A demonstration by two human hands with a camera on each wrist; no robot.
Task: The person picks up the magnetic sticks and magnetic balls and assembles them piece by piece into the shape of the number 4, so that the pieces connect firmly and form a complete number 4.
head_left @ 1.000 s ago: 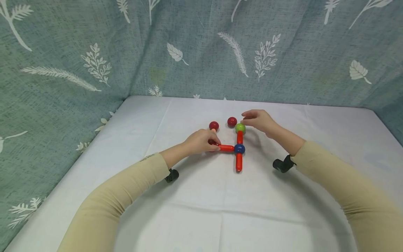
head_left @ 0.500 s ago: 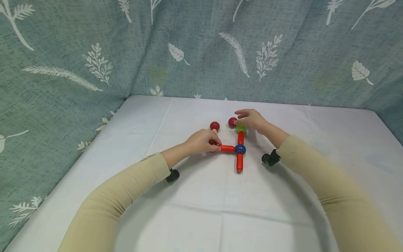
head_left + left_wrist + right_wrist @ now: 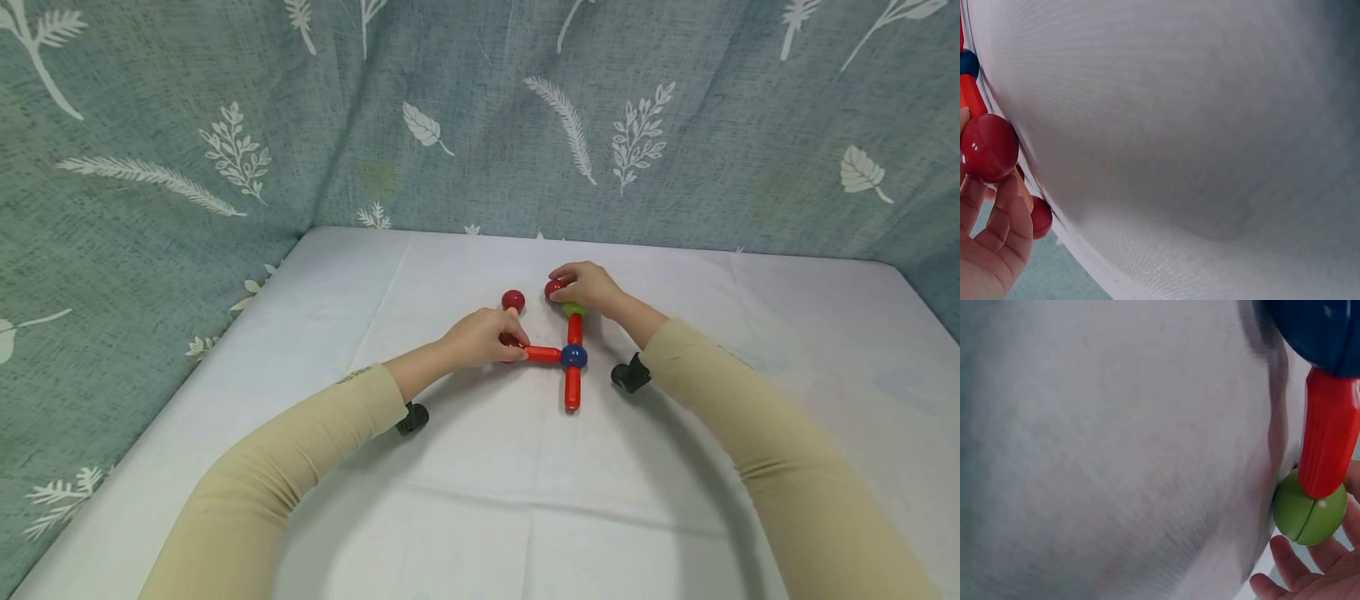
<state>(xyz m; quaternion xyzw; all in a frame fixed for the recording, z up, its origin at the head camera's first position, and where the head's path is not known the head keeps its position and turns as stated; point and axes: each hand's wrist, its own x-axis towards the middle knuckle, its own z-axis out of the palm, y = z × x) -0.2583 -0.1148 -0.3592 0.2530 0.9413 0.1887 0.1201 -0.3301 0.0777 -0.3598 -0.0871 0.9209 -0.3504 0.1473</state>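
Observation:
My left hand pinches a red ball that joins a red rod. This rod runs to a blue ball. From the blue ball one red rod points toward me with a bare end, and another leads away to a green ball. At the back, my right hand has thumb and fingertips around a loose-looking red ball, partly covering the green one. Behind my left hand, a short orange rod ends in a further red ball.
A white cloth covers the table, with light creases. Green-blue leaf-patterned fabric rises along the back and left edges. Black wrist cameras hang below both sleeves.
My right hand has moved left from beside the green ball, and its fingers have closed around the back red ball. My left hand and the joined rods keep their place.

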